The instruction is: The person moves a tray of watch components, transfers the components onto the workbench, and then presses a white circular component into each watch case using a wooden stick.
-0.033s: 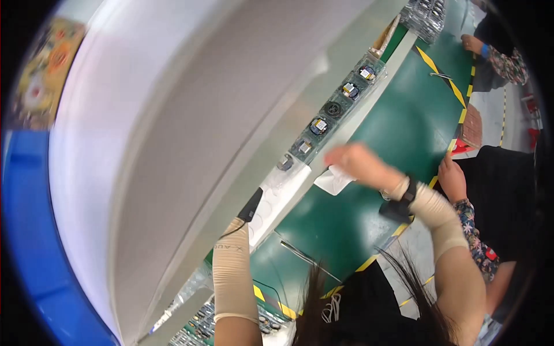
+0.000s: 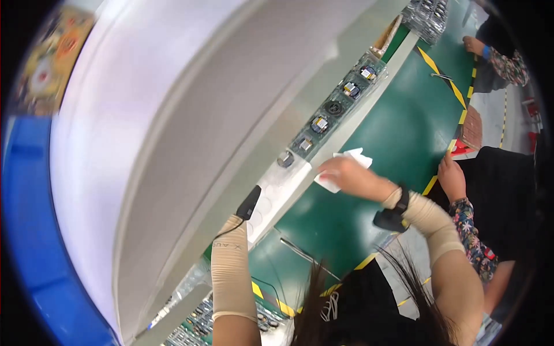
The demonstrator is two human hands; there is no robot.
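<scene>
My right hand (image 2: 351, 175) is over the green bench just right of the pale ledge, its fingers closed on a white wipe (image 2: 359, 156). The wipe sticks out on both sides of the hand; whether it is paper or cloth I cannot tell. My left hand is hidden by the large pale curved panel (image 2: 190, 155). Only its sleeved forearm (image 2: 231, 271) shows, with a black device (image 2: 249, 203) at the wrist. Beside that wrist lies a clear tray (image 2: 309, 151) with round parts in several of its pockets.
Metal tweezers (image 2: 297, 250) lie on the green bench (image 2: 398, 132) near me. Stacked trays (image 2: 427, 20) stand at the far end, and more filled trays (image 2: 202, 323) at lower left. Co-workers' hands (image 2: 452, 177) rest along the right edge. A blue bin (image 2: 34, 230) stands at far left.
My right hand has shifted slightly left and nearer to me. More of the white wipe shows beyond it. The left forearm has hardly moved.
</scene>
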